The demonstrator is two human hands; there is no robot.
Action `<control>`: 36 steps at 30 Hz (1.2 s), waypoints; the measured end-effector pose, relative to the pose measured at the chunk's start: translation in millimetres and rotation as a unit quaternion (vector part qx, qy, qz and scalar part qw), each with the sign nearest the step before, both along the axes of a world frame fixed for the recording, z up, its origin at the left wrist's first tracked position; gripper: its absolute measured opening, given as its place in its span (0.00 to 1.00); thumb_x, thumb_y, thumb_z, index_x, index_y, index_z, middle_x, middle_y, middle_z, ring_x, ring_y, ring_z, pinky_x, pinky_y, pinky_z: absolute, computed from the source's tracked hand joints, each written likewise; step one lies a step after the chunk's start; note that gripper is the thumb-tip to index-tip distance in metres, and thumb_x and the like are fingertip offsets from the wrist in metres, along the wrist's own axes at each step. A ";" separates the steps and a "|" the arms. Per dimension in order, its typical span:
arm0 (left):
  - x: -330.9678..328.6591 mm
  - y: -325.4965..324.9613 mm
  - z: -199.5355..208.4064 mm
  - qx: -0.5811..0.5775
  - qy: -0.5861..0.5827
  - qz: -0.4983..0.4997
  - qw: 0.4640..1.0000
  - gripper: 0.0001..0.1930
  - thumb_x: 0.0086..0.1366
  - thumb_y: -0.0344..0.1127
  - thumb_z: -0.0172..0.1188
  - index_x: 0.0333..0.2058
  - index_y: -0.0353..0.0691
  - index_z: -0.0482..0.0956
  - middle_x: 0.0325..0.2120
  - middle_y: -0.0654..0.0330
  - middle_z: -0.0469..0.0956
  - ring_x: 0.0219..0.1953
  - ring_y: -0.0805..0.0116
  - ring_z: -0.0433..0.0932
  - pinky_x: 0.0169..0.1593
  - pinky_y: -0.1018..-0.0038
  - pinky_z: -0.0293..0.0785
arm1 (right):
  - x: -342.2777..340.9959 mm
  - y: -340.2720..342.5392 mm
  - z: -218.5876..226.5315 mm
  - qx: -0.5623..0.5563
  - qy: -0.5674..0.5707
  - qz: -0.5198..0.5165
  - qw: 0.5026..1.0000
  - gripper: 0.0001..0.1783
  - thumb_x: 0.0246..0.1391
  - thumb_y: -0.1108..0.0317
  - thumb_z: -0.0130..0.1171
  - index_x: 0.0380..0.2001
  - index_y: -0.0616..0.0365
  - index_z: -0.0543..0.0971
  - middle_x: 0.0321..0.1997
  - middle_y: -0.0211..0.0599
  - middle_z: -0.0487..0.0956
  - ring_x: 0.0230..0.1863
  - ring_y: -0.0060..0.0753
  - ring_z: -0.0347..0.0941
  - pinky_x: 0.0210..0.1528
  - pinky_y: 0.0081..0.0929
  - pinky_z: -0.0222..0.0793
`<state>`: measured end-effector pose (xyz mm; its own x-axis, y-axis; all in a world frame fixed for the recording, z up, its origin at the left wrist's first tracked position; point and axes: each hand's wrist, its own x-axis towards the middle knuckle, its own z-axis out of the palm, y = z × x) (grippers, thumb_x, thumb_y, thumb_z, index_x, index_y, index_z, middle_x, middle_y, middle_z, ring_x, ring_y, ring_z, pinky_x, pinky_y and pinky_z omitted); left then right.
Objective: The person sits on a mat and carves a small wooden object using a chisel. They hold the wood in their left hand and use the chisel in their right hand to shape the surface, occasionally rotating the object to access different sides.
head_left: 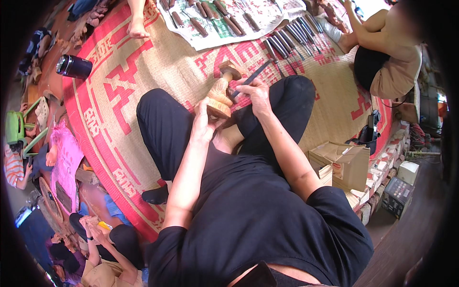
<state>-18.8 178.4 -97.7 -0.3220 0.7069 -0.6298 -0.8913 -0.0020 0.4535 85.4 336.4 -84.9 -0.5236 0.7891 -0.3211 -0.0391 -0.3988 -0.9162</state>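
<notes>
My left hand is closed around the base of a carved wooden figure. The light-brown figure is tilted above my crossed legs, with a rounded body and a flared far end. My right hand grips a dark, flat metal carving tool. One end of this tool comes close to the figure's right side, while the other points away to the upper right. Whether its near tip touches the wood, I cannot tell.
Beyond my knees, several carving chisels lie in a row beside a white sheet bearing more tools. A black cylindrical container lies on the patterned mat. A cardboard box stands at right. Other people sit nearby.
</notes>
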 end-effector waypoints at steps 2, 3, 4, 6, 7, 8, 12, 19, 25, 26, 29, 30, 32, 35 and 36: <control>-0.2 -0.4 6.3 -0.007 0.001 -0.010 1.000 0.32 0.62 0.54 0.54 0.58 0.40 0.60 0.51 0.51 0.65 0.49 0.56 0.71 0.46 0.55 0.75 | 2.1 7.9 2.9 0.021 -0.019 -0.010 1.000 0.09 0.38 0.79 0.63 0.28 0.62 0.79 0.22 0.30 0.76 0.23 0.18 0.69 0.27 0.16 0.62; -0.8 -0.2 4.7 -0.007 -0.001 -0.003 1.000 0.32 0.62 0.54 0.54 0.58 0.40 0.60 0.51 0.51 0.65 0.49 0.56 0.71 0.46 0.55 0.76 | 2.9 8.7 9.1 0.011 -0.021 -0.001 1.000 0.09 0.38 0.79 0.63 0.29 0.63 0.79 0.22 0.30 0.77 0.23 0.19 0.69 0.27 0.16 0.62; -2.1 -0.7 0.8 -0.007 -0.004 0.003 1.000 0.32 0.62 0.54 0.54 0.58 0.40 0.60 0.52 0.51 0.65 0.49 0.56 0.71 0.46 0.55 0.76 | 2.6 6.2 15.3 -0.003 -0.006 0.025 1.000 0.10 0.38 0.79 0.63 0.29 0.64 0.79 0.22 0.30 0.77 0.23 0.19 0.69 0.27 0.17 0.63; -2.5 -1.4 -3.6 -0.001 -0.004 0.008 1.000 0.32 0.62 0.54 0.54 0.58 0.40 0.60 0.52 0.51 0.64 0.51 0.56 0.70 0.46 0.54 0.75 | 1.1 -5.6 28.7 -0.032 0.020 0.074 0.997 0.11 0.38 0.80 0.63 0.30 0.65 0.79 0.22 0.30 0.76 0.23 0.20 0.69 0.27 0.18 0.63; -1.1 -1.0 -4.9 -0.003 -0.010 0.006 1.000 0.32 0.62 0.54 0.54 0.57 0.40 0.60 0.52 0.51 0.64 0.50 0.56 0.70 0.47 0.54 0.75 | 1.6 -10.1 20.0 -0.027 0.026 0.083 0.996 0.12 0.38 0.80 0.63 0.31 0.66 0.78 0.22 0.31 0.76 0.21 0.21 0.69 0.27 0.19 0.64; -1.1 -0.2 0.8 -0.005 -0.014 0.005 1.000 0.31 0.62 0.54 0.54 0.57 0.40 0.60 0.52 0.51 0.65 0.50 0.57 0.70 0.47 0.54 0.75 | 1.5 -10.3 15.0 -0.038 0.021 0.071 0.997 0.12 0.38 0.80 0.63 0.31 0.65 0.78 0.22 0.31 0.76 0.21 0.21 0.69 0.27 0.18 0.64; 1.3 1.8 5.6 -0.018 -0.012 0.011 1.000 0.32 0.62 0.54 0.54 0.58 0.41 0.60 0.51 0.52 0.67 0.49 0.57 0.71 0.48 0.54 0.74 | 3.6 -7.7 12.6 -0.038 0.008 0.042 0.998 0.10 0.39 0.79 0.63 0.30 0.63 0.79 0.22 0.30 0.77 0.21 0.20 0.69 0.27 0.17 0.64; -1.8 -1.3 -6.9 0.007 -0.012 0.006 1.000 0.29 0.63 0.54 0.52 0.56 0.40 0.63 0.49 0.52 0.69 0.46 0.58 0.73 0.44 0.56 0.77 | 7.5 2.5 22.0 -0.022 -0.010 0.047 0.999 0.10 0.39 0.75 0.64 0.30 0.62 0.80 0.25 0.29 0.79 0.25 0.17 0.69 0.32 0.16 0.63; -2.1 0.4 -2.5 0.012 -0.014 0.002 1.000 0.29 0.64 0.55 0.51 0.55 0.39 0.63 0.46 0.53 0.71 0.44 0.58 0.75 0.43 0.57 0.78 | 0.3 -25.3 9.8 -0.068 -0.010 0.151 0.986 0.11 0.41 0.76 0.64 0.33 0.62 0.80 0.30 0.31 0.79 0.33 0.24 0.73 0.40 0.22 0.68; -2.5 -0.4 -3.9 0.009 -0.015 0.003 1.000 0.29 0.64 0.55 0.51 0.56 0.39 0.63 0.46 0.53 0.71 0.45 0.58 0.75 0.44 0.57 0.77 | 0.2 -24.4 6.5 -0.078 -0.013 0.133 0.988 0.10 0.41 0.76 0.64 0.31 0.63 0.79 0.29 0.32 0.79 0.31 0.23 0.73 0.38 0.21 0.68; -2.8 -1.4 -7.5 -0.001 -0.017 0.005 1.000 0.30 0.64 0.55 0.51 0.56 0.39 0.62 0.49 0.53 0.69 0.47 0.58 0.73 0.45 0.56 0.76 | -3.2 -13.1 -1.8 -0.114 0.001 0.062 0.992 0.06 0.41 0.77 0.63 0.27 0.62 0.78 0.26 0.34 0.79 0.25 0.21 0.71 0.30 0.16 0.66; -1.0 -0.4 -6.6 -0.006 -0.016 0.006 1.000 0.30 0.64 0.55 0.51 0.56 0.40 0.62 0.50 0.53 0.68 0.48 0.58 0.73 0.46 0.56 0.76 | -0.1 -9.2 -1.4 -0.129 -0.001 0.055 0.990 0.07 0.41 0.77 0.63 0.28 0.62 0.78 0.26 0.33 0.79 0.24 0.21 0.71 0.30 0.15 0.66; 0.0 1.2 -3.9 -0.019 -0.013 0.006 1.000 0.31 0.64 0.56 0.51 0.57 0.40 0.61 0.52 0.53 0.65 0.50 0.58 0.71 0.46 0.55 0.76 | 2.3 -6.9 3.4 -0.137 0.013 0.053 0.989 0.08 0.41 0.77 0.64 0.29 0.62 0.79 0.26 0.33 0.79 0.24 0.21 0.71 0.29 0.14 0.66; -3.3 -0.8 -6.6 -0.012 -0.029 0.005 0.999 0.31 0.63 0.57 0.51 0.57 0.41 0.61 0.51 0.53 0.66 0.50 0.57 0.71 0.47 0.54 0.75 | 3.5 -15.2 15.7 -0.092 0.021 0.081 0.992 0.09 0.41 0.76 0.65 0.29 0.62 0.79 0.26 0.32 0.79 0.24 0.21 0.71 0.29 0.15 0.66; -3.6 -0.9 -7.0 -0.011 -0.029 0.003 1.000 0.31 0.63 0.57 0.51 0.57 0.41 0.61 0.51 0.52 0.66 0.50 0.57 0.71 0.47 0.53 0.75 | 2.3 -20.2 20.0 -0.061 -0.001 0.098 0.993 0.09 0.41 0.76 0.65 0.30 0.62 0.79 0.26 0.32 0.79 0.24 0.21 0.71 0.30 0.16 0.66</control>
<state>-22.5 177.5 -104.7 -0.2898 0.6906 -0.6626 -0.9157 0.0013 0.4018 87.7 316.1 -64.9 -0.6626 0.6274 -0.4091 0.0526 -0.5059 -0.8610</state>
